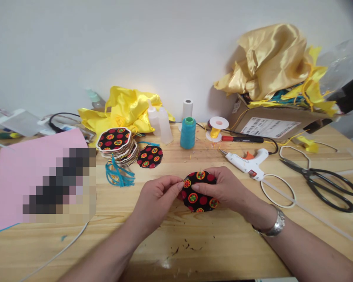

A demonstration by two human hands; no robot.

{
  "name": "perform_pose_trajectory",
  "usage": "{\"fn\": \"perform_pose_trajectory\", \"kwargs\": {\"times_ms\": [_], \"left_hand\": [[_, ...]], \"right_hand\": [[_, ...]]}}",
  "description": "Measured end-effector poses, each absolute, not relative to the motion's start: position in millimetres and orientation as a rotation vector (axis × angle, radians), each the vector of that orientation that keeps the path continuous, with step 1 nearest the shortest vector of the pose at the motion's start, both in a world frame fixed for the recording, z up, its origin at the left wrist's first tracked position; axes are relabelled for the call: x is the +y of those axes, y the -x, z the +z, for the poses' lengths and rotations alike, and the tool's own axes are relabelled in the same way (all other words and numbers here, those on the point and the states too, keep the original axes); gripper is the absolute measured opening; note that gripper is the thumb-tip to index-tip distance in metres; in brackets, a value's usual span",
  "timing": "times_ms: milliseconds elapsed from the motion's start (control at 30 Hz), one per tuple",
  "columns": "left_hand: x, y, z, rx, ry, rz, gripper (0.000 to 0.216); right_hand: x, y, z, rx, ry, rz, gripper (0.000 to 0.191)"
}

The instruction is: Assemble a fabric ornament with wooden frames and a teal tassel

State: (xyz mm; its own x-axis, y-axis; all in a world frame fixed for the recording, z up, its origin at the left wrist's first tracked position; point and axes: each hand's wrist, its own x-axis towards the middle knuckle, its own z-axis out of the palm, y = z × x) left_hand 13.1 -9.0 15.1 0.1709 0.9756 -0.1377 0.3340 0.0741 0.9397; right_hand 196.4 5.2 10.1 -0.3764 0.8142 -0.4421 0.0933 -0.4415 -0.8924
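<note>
Between my hands, just above the wooden table, is a black fabric-covered disc (198, 197) patterned with red dots and bright flowers. My left hand (164, 194) pinches its left edge between thumb and fingertips. From the right, my right hand (223, 186) grips it, thumb on the face and fingers behind. A similar patterned piece (150, 156) lies on the table farther left. Beside that stands a stack of scalloped pieces (116, 143) topped with the same fabric. In front of the stack lies a bundle of teal cord (120, 176).
A teal thread cone (188, 133), a yellow ribbon spool (215, 132) and squeeze bottles (164, 127) stand behind. At right lie a glue gun (247, 162), a white ring (278, 190), black scissors (326, 180) and a box of fabric (259, 121). A pink sheet (20, 172) lies left.
</note>
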Motion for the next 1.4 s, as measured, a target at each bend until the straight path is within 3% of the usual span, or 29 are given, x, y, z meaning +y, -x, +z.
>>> {"fn": "perform_pose_trajectory", "kwargs": {"times_ms": [267,500,867,1200,1400], "left_hand": [[-9.5,-11.7,13.7,1.347,-1.442,0.808,0.02],[-20.2,-13.2,5.8,1.627,-2.055,0.9,0.015],[-21.0,-10.2,-2.9,1.522,-2.61,0.806,0.011],[-19.3,-7.5,-4.5,1.638,-2.525,0.784,0.016],[-14.5,-11.5,4.9,1.485,-1.885,0.777,0.022]], "right_hand": [[5.1,-196.9,12.0,-1.235,1.348,1.852,0.029],[4.4,-195.2,9.6,-1.235,1.373,1.805,0.027],[4.3,-196.5,4.2,-1.578,1.454,1.537,0.022],[4.2,-196.7,9.0,-1.51,1.472,1.576,0.021],[4.7,-197.5,8.6,-1.47,1.436,1.631,0.025]]}}
